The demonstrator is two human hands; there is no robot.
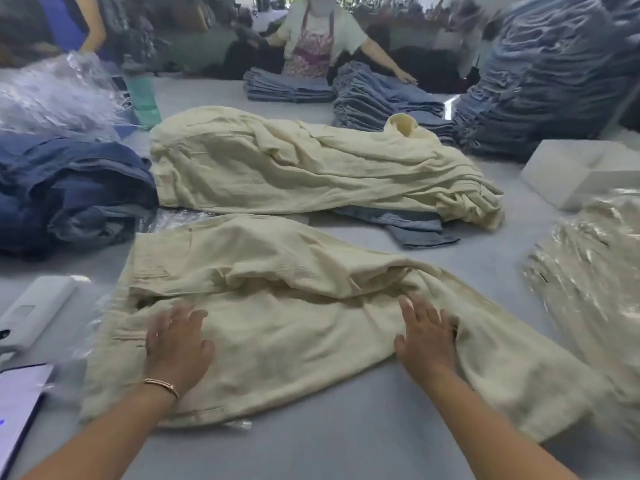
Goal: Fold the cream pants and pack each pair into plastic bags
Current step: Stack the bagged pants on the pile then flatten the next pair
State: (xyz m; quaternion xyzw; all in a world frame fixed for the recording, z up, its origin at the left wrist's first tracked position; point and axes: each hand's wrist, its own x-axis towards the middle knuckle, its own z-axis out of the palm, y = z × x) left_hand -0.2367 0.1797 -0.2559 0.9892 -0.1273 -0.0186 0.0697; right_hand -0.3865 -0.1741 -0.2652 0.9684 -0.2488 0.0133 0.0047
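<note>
Pants (277,327) lie flat on the worktop (346,445) under both hands, left (178,348) and right (426,336), fingers spread wide, holding nothing, seemingly smoothing cloth for folding.

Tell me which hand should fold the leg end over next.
Probably right. The right hand lies flat on the pants nearest the legs trailing right; the left hand presses the waist end, anchoring it.
</note>
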